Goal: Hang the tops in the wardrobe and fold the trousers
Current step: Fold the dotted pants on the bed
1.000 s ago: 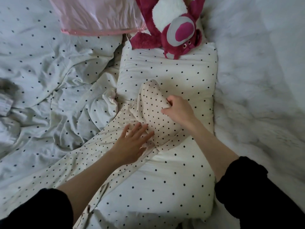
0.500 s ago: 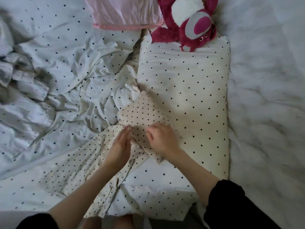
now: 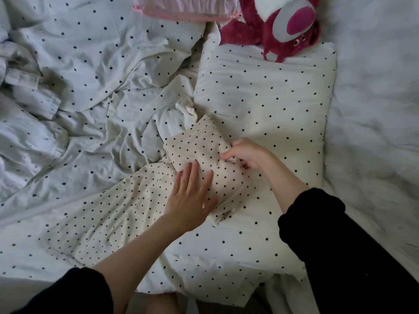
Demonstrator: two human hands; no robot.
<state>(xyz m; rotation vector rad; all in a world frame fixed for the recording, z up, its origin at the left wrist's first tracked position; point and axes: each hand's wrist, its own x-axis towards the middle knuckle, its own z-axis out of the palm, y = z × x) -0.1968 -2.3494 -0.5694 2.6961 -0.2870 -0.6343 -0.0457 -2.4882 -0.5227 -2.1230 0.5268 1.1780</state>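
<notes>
Left hand [image 3: 189, 201] presses flat, fingers spread, on the dotted trousers [image 3: 204, 159]; right hand [image 3: 246, 152] pinches their folded edge.

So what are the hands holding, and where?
The right hand pinches the dotted trousers at the right edge of the folded part. The left hand only presses flat on the fold.

Dim, soft light – slightly blurry, edges bowed.

Since a second ago the left hand [image 3: 189, 201] has flattened its fingers onto the folded trousers [image 3: 204, 159], while the right hand [image 3: 243, 152] now seemingly pinches the fabric's edge just beyond those fingertips.
</notes>
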